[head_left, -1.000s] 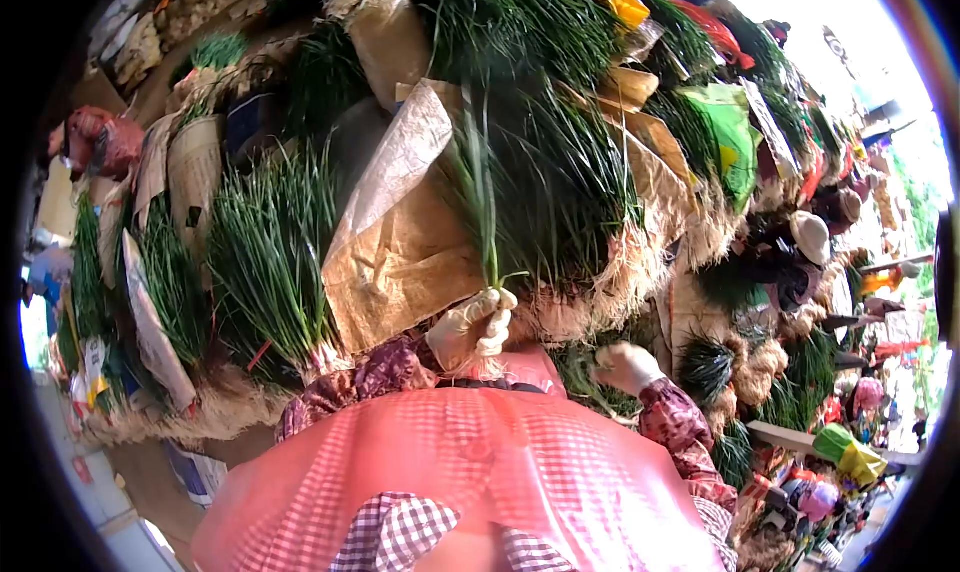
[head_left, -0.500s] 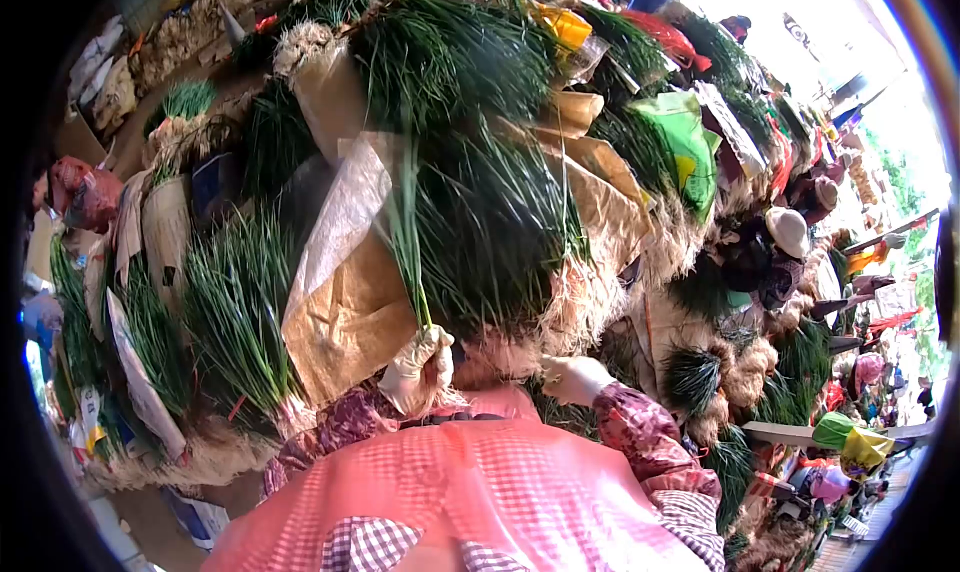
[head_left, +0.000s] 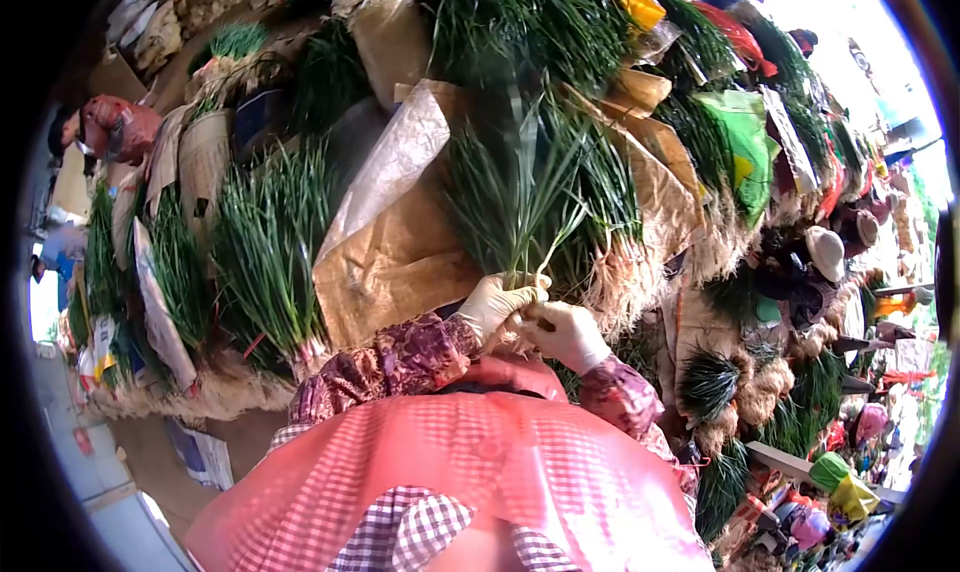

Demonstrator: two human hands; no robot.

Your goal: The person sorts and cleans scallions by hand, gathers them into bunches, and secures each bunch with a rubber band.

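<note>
My left hand, in a pale glove, is closed around a small bunch of green onions near its base, with the leaves fanning upward. Touching it, my right hand, also gloved, is closed at the lower, root end of the same bunch. A pale yellowish stalk bends out above the fingers. The roots under the hands are partly hidden. Just behind lies a large pile of green onions with pale roots, beside a brown wrapping sheet.
More green onions stand in a row at the left. A green bag and a red net bag lie at the upper right. Other people, one in a pale hat, are at the right. Pink clothing covers my lap.
My left hand has moved up and right with the green onions, and the leaves have spread. My right hand has come from apart to meet it at the base. The view has shifted.
</note>
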